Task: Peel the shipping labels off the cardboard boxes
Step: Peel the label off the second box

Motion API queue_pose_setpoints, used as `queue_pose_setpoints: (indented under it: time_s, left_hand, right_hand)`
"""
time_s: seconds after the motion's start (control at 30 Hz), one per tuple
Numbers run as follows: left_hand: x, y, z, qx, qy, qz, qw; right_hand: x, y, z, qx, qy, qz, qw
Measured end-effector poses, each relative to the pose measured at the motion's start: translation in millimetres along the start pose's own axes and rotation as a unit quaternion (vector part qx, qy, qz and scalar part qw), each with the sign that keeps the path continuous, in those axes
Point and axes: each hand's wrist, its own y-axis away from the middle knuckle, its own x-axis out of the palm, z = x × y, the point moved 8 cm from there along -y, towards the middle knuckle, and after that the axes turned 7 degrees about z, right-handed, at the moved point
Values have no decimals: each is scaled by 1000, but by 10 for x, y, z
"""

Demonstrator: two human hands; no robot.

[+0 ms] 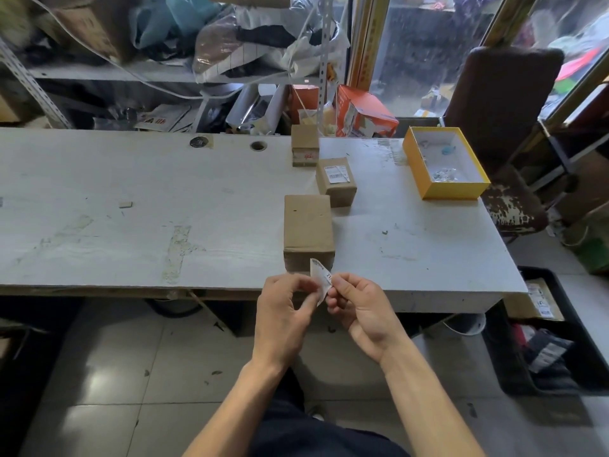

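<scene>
Both hands point(324, 296) pinch a folded label point(320, 274) between them.

The left stretch of the surface point(99, 206) lay broad and bare, open to a reach from the near edge. Toward the right, three boxes stood in a staggered row: the near box point(308, 230) close to the front edge, the middle box point(336, 181) just behind it, the far box point(304, 145) at the back. Between this row and the yellow tray point(428, 189) a clear lane ran back. A chair point(501, 127) closed off the right end.
</scene>
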Motion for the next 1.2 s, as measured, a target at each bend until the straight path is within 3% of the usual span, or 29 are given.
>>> queue_pose_setpoints:
  time_s: [0.2,0.47,0.6,0.87,1.2]
  left_hand:
    - [-17,-39,63,-6,1,-12,1000]
    - [161,-36,153,-41,110,69,991]
    - [171,-60,121,-20,79,99,992]
    - [90,-46,161,-57,91,22,994]
    - [157,-36,99,-15,19,80,996]
  right_hand:
    - [70,-1,-70,27,-26,39,999]
    - [-8,-9,-97,25,-16,33,999]
    - [-68,-18,-86,17,-30,25,999]
    - [-49,-57,-110,19,-16,48,999]
    - [-146,-47,-70,-6,-17,17,1000]
